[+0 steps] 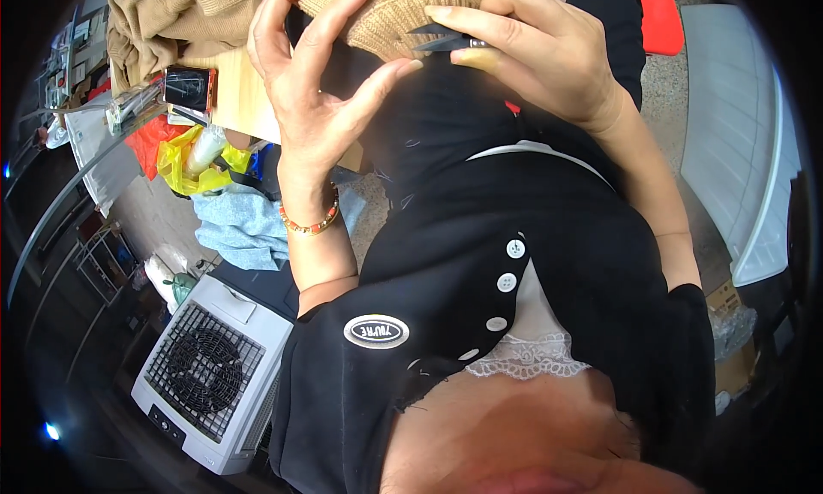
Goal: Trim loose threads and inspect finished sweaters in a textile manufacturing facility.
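Note:
Thread snips (pixel 439 41) with short dark blades are held in my right hand (pixel 557 58), the blades pointing left, slightly parted. They lie beside the lower edge of a tan ribbed knit piece (pixel 390 15) at the top of the view, over my lap. My left hand (pixel 315 87), with a red and gold bracelet at its wrist, is at the left edge of that knit. Its fingers are spread, and the thumb reaches toward the blade tips without touching them. The upper part of the knit runs out of view.
More tan knitwear (pixel 176 22) is heaped on a wooden table (pixel 244 95) at the upper left, near a dark screen-like device (pixel 189 88). Below are a yellow plastic bag (pixel 193 161), light blue cloth (pixel 240 224) and an air cooler (pixel 206 357). A whitish plastic bin (pixel 733 134) stands right.

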The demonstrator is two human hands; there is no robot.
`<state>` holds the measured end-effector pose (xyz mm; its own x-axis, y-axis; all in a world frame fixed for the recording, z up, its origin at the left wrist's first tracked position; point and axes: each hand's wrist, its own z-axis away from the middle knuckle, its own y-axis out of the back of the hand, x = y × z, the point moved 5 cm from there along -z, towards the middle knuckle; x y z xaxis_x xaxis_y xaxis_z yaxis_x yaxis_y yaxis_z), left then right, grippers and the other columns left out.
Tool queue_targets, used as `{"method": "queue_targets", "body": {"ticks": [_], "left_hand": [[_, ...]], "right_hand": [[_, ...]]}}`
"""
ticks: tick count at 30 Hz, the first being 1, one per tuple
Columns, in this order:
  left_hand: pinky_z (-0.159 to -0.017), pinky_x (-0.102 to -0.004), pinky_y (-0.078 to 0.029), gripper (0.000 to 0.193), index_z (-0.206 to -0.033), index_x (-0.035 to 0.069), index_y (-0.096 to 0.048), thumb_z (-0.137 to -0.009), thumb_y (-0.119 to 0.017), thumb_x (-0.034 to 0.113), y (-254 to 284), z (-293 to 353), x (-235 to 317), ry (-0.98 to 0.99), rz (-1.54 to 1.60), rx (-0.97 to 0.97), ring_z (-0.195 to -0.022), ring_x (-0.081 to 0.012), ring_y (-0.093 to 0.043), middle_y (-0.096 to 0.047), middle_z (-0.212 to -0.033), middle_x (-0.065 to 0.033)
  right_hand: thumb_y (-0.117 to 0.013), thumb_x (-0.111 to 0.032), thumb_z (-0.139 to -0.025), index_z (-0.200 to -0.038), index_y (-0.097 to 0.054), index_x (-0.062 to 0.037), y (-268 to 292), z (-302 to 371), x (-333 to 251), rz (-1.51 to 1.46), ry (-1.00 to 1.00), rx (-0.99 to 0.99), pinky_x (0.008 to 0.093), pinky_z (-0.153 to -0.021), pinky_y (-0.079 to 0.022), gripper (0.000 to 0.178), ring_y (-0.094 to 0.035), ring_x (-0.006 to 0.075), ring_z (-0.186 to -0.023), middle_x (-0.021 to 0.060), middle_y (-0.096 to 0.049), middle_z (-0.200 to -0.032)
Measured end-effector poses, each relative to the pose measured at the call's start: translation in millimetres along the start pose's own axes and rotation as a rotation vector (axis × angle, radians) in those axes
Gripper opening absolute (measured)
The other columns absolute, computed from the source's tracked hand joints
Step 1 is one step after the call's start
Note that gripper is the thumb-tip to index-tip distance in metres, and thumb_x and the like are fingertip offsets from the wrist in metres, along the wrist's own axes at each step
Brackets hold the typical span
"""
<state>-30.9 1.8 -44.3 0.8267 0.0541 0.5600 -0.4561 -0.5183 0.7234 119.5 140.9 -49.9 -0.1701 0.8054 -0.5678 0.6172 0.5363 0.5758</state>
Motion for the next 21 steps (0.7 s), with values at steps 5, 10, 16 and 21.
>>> {"method": "queue_targets", "body": {"ticks": [5, 10, 16, 21], "left_hand": [[-0.108, -0.0385, -0.045, 0.07, -0.127, 0.009, -0.065, -0.064, -0.092, 0.015, -0.6, -1.0, -2.8, -0.016, -0.03, -0.008, -0.134, -0.0249, -0.045, -0.037, -0.145, -0.0098], [-0.111, -0.0456, -0.034, 0.065, -0.126, 0.018, -0.067, -0.066, -0.089, 0.031, 7.1, -8.5, 3.2, -0.102, -0.079, 0.009, -0.133, -0.0356, -0.038, -0.047, -0.136, -0.014], [-0.113, -0.0494, -0.033, 0.097, -0.145, 0.012, -0.047, -0.062, -0.092, 0.032, 17.6, -20.5, -4.0, -0.012, -0.115, -0.089, -0.136, -0.0395, -0.038, -0.04, -0.148, -0.018], [-0.119, -0.0547, -0.017, 0.122, -0.156, 0.007, -0.023, -0.058, -0.093, 0.031, 35.6, -56.3, -0.4, -0.095, -0.221, -0.054, -0.147, -0.0401, -0.022, -0.022, -0.159, -0.0201]], "right_hand": [[-0.081, -0.017, -0.078, -0.113, -0.072, -0.0085, -7.5, -2.2, -0.1, 0.025, 0.018, 0.026, 0.0268, -0.056, -0.047, 0.037, -0.058, 0.0123, -0.063, -0.0004, -0.061, -0.081], [-0.084, -0.016, -0.076, -0.117, -0.069, -0.0092, -11.2, 5.6, 15.1, -0.037, 0.067, 0.14, 0.0257, -0.055, -0.046, 0.045, -0.055, 0.0095, -0.064, 0.0015, -0.055, -0.077], [-0.081, -0.023, -0.08, -0.103, -0.069, -0.0028, -11.0, 5.4, 77.7, -0.256, -0.614, -0.144, 0.0283, -0.067, -0.048, 0.033, -0.061, 0.0113, -0.068, 0.0027, -0.066, -0.076], [-0.068, -0.009, -0.089, -0.106, -0.066, 0.0043, 43.7, -11.8, 15.9, -1.498, -0.573, 0.214, 0.0287, -0.087, -0.052, 0.021, -0.067, 0.0158, -0.097, 0.011, -0.07, -0.1]]}}
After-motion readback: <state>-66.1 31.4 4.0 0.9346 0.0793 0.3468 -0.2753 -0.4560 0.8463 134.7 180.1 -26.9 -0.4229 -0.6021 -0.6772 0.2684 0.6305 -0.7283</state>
